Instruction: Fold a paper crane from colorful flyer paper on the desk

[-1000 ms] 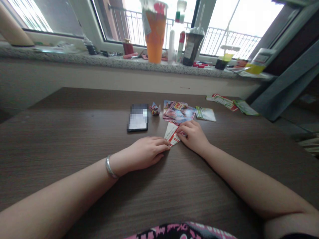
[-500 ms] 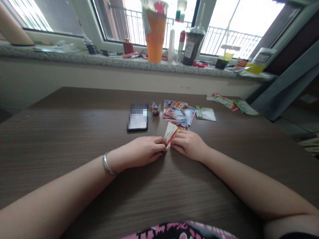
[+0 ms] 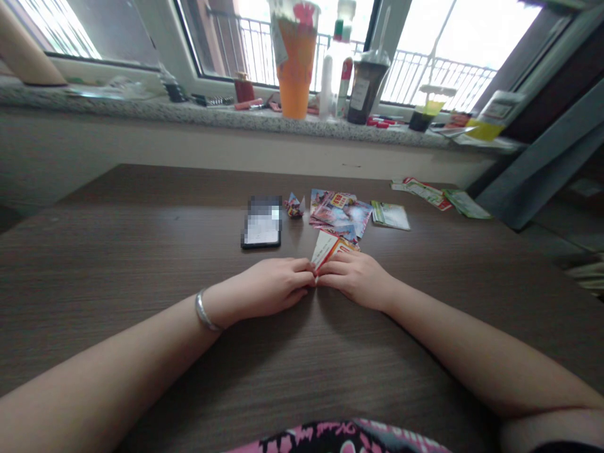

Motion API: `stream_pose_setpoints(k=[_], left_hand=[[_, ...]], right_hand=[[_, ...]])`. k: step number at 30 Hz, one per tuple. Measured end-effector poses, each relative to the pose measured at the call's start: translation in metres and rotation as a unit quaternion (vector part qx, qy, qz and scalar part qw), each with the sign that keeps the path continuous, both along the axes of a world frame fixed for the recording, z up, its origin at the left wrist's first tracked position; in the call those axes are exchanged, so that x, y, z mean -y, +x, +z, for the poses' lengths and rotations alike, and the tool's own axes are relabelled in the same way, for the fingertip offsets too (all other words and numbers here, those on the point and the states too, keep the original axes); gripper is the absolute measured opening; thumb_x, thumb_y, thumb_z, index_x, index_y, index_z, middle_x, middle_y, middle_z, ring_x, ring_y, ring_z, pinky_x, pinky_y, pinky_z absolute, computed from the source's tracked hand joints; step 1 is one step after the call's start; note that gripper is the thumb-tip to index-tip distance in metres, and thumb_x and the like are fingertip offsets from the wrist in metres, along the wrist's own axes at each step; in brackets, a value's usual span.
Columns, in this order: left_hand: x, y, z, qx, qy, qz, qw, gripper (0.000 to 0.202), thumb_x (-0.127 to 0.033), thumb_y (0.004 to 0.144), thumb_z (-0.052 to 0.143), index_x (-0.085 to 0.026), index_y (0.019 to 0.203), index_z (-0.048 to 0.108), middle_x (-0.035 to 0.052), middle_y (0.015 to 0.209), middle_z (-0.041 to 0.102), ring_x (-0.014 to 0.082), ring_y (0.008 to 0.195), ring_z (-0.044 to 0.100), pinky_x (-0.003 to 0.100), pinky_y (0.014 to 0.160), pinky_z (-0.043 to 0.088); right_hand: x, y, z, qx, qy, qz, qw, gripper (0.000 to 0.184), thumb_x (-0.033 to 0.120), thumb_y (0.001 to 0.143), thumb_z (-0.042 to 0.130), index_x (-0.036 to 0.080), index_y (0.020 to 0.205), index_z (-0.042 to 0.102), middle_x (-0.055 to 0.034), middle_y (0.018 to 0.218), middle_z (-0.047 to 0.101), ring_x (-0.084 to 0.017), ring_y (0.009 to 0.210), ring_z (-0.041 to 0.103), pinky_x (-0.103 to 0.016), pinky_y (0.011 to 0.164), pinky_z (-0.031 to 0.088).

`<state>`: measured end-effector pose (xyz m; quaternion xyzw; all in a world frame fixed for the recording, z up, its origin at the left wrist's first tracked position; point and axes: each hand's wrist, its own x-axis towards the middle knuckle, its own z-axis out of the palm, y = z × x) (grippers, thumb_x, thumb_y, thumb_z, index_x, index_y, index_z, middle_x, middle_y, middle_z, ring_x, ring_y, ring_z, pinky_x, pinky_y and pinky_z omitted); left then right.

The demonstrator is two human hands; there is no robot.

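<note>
Both hands meet at a folded piece of printed paper (image 3: pixel 325 246), white with red and orange print, on the brown table. My left hand (image 3: pixel 278 283), a silver bangle on its wrist, pinches the paper's lower left edge with the fingertips. My right hand (image 3: pixel 358 277) lies over the lower right part, fingers pressed on it and nearly touching the left fingertips. The paper's lower end is hidden under the fingers. Just beyond it lie several colourful printed papers (image 3: pixel 340 211), and a small folded paper figure (image 3: pixel 295 206) stands to their left.
A phone-like device (image 3: pixel 262 223) with a blurred screen lies on the table (image 3: pixel 141 251). Farther right are a stack of green-white papers (image 3: pixel 391 215) and loose slips (image 3: pixel 429 194). On the windowsill (image 3: pixel 212 118) stand an orange drink cup (image 3: pixel 295 69), a dark cup (image 3: pixel 365 88) and bottles.
My right hand has shifted slightly left and down along the paper, closer to my left fingertips. More of the paper's orange print shows above it. My left hand stays nearly still.
</note>
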<state>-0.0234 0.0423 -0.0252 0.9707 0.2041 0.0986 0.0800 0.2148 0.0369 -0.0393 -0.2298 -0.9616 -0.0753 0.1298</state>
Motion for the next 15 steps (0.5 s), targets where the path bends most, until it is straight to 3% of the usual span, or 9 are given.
stream_pose_setpoints(k=[15], left_hand=[[0.001, -0.001, 0.001, -0.017, -0.026, 0.008, 1.000, 0.018, -0.017, 0.091, 0.049, -0.020, 0.104, 0.061, 0.0068, 0.114, 0.059, 0.0192, 0.100, 0.060, 0.030, 0.090, 0.050]], right_hand=[[-0.015, 0.019, 0.002, -0.018, -0.005, 0.003, 1.000, 0.025, 0.019, 0.096, 0.044, 0.025, 0.103, 0.068, -0.0018, 0.112, 0.069, -0.018, 0.106, 0.058, -0.029, 0.085, 0.045]])
